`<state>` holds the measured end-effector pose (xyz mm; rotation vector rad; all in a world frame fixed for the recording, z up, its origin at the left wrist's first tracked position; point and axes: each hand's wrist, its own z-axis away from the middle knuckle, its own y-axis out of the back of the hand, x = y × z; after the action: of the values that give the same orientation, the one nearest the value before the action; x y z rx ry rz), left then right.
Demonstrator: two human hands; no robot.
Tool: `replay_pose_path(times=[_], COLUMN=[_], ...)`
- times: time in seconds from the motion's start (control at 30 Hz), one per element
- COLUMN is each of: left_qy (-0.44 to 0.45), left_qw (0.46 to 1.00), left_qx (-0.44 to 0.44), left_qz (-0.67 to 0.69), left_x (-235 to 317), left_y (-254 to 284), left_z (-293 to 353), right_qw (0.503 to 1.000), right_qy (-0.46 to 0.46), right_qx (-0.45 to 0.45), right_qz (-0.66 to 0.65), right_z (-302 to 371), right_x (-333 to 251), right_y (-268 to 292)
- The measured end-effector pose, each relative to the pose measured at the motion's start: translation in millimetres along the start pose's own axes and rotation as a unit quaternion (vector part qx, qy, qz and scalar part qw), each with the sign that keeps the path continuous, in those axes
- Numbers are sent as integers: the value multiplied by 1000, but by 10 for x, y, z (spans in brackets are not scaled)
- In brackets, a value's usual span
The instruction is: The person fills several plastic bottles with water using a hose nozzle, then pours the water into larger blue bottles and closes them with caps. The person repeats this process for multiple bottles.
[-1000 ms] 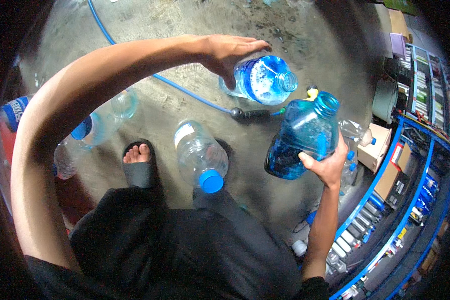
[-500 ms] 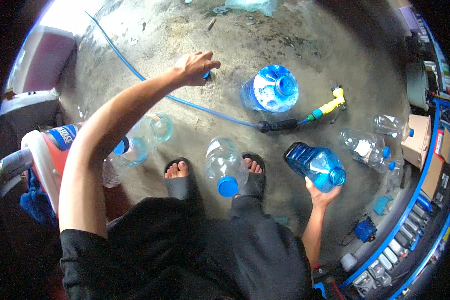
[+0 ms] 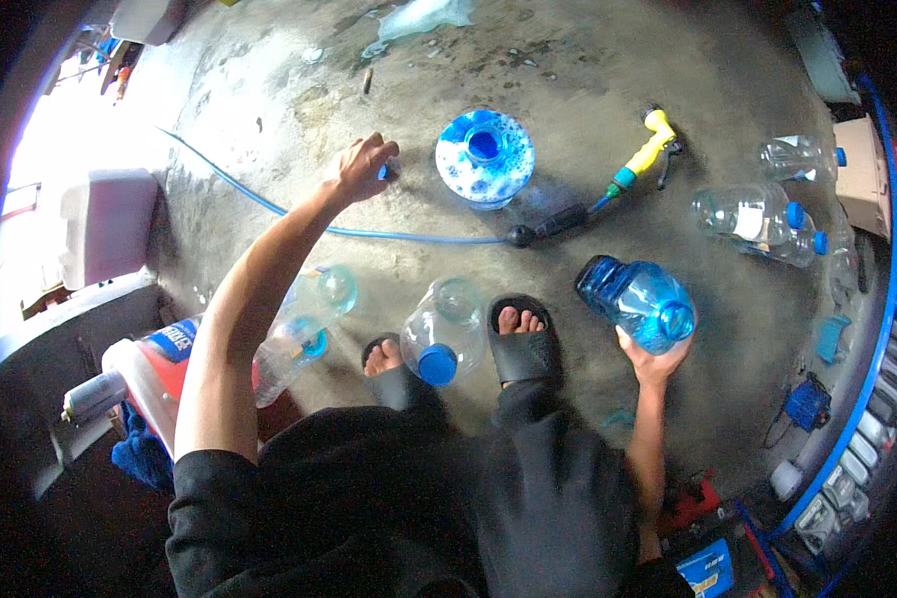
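My left hand point(image 3: 362, 167) reaches out over the floor, fingers curled round a small blue cap point(image 3: 383, 171) that is partly hidden. To its right an uncapped blue-tinted bottle point(image 3: 485, 177) stands upright, with white foam inside. My right hand point(image 3: 655, 354) grips another blue-tinted plastic bottle point(image 3: 633, 289) from below. That bottle is tilted, its uncapped mouth toward me and its dark base pointing away. Between my feet stands a clear bottle with a blue cap point(image 3: 437, 365).
A blue hose point(image 3: 399, 236) crosses the floor to a yellow spray nozzle point(image 3: 648, 154). Several clear bottles point(image 3: 743, 211) lie at the right, near a cardboard box point(image 3: 860, 164) and a blue-edged shelf point(image 3: 837, 458). More clear bottles point(image 3: 314, 299) and a red-and-white jug point(image 3: 149, 379) are at the left.
The view has turned and shifted. My left hand, still round the cap, appears closer to the foamy bottle. My right hand keeps its grip on the tilted bottle.
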<state>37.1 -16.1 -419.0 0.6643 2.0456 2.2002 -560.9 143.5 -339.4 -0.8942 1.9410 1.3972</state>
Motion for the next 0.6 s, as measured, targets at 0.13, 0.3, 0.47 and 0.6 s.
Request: replay_pose_path(times=[0.13,0.3,0.47,0.6], left_qy=[106,153,127,165], left_qw=[990,980,990,981], left_qx=[-88,-124,-49,-99], left_qz=[-30,7,28,6], left_x=[-137,-323,-370,-392], left_y=[202,204,1,211], left_z=[152,392,486,388], right_qw=[1000,1000,998,995], right_qy=[-8,-13,-42,-67], right_qx=[12,8,21,13], right_qz=[-8,-10,-31,-68], right_z=[15,107,215,288], right_x=[29,135,178,181], right_y=[-20,-44,-92,-106])
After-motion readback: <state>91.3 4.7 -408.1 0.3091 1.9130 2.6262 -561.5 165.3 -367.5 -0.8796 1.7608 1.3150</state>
